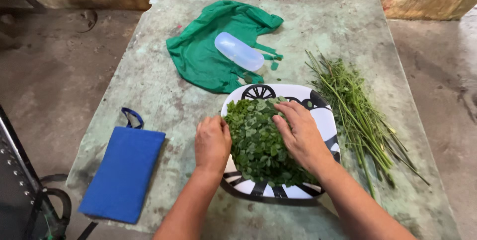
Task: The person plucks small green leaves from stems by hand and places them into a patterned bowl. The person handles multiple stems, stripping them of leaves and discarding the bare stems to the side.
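Heap of small green leaves (258,143) sits piled on a white plate with black wheel pattern (323,116), near front edge of a worn green-stained table (149,96). The heap lies between both hands. Left hand (212,142) rests palm down at the heap's left side, over the plate rim, fingers together and curled lightly against the leaves; nothing pinched, nothing lifted. Right hand (300,133) lies flat on top of the heap's right half, fingers extended and close together, pressing on the leaves, pointing up-left. Bundle of stripped green stems (360,116) lies just right of the plate, on the table. Behind the plate, a crumpled green cloth bag (208,56) with a clear plastic case (239,51) on it. Blue fabric pouch (121,170) well left of the plate.
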